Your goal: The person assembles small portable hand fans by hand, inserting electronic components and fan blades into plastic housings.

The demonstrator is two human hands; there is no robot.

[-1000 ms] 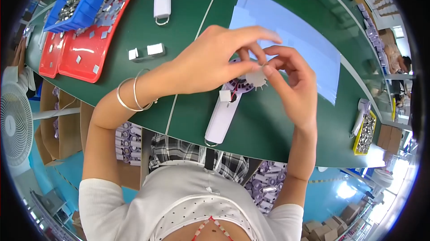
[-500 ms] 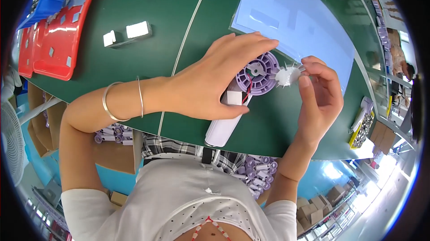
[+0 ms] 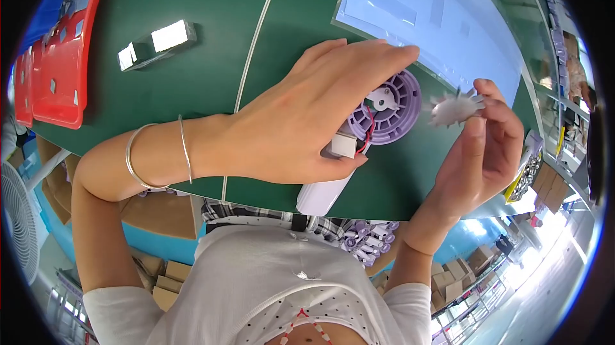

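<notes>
A small handheld fan lies on the green table, its round purple head (image 3: pixel 410 105) uncovered and its white handle (image 3: pixel 320 197) pointing back toward me. My left hand (image 3: pixel 320 114) wraps over it, fingers along the far side and thumb by the handle's top. Red wires (image 3: pixel 370 128) run from the head's centre beside a small white block (image 3: pixel 344 145). To the right, my right hand (image 3: pixel 483 146) pinches a white fan blade wheel (image 3: pixel 453 110) between thumb and fingers. The wheel is apart from the fan head and partly blurred.
At the far left stands a red tray (image 3: pixel 59 82) holding small pieces. A shiny block (image 3: pixel 157 44) sits left of the white table line. Pale blue sheets (image 3: pixel 410 15) cover the far right. A yellow bin (image 3: pixel 522 178) is at the right edge; purple-and-white parts (image 3: pixel 368 242) lie below the table.
My right hand has moved right with the blade wheel, widening the gap from the fan head. My left hand keeps hold of the fan. The whole view has shifted slightly.
</notes>
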